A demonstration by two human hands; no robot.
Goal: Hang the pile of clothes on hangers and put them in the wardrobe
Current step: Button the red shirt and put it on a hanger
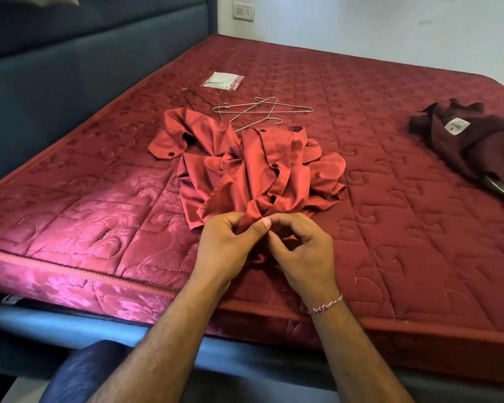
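A crumpled rust-red shirt [245, 164] with dark buttons lies in the middle of the maroon quilted mattress [390, 228]. My left hand [227, 245] and my right hand [303, 251] meet at the shirt's near hem, both pinching the cloth between thumb and fingers. Several thin metal wire hangers [259, 110] lie tangled on the mattress just beyond the shirt. A dark maroon garment [472, 144] with a white label lies bunched at the right edge of the bed.
A small clear plastic packet [223, 80] lies beyond the hangers. A dark grey padded headboard [70, 68] runs along the left. A white wall with a socket [244, 11] stands behind the bed. The grey bed frame [99, 327] is right in front of me.
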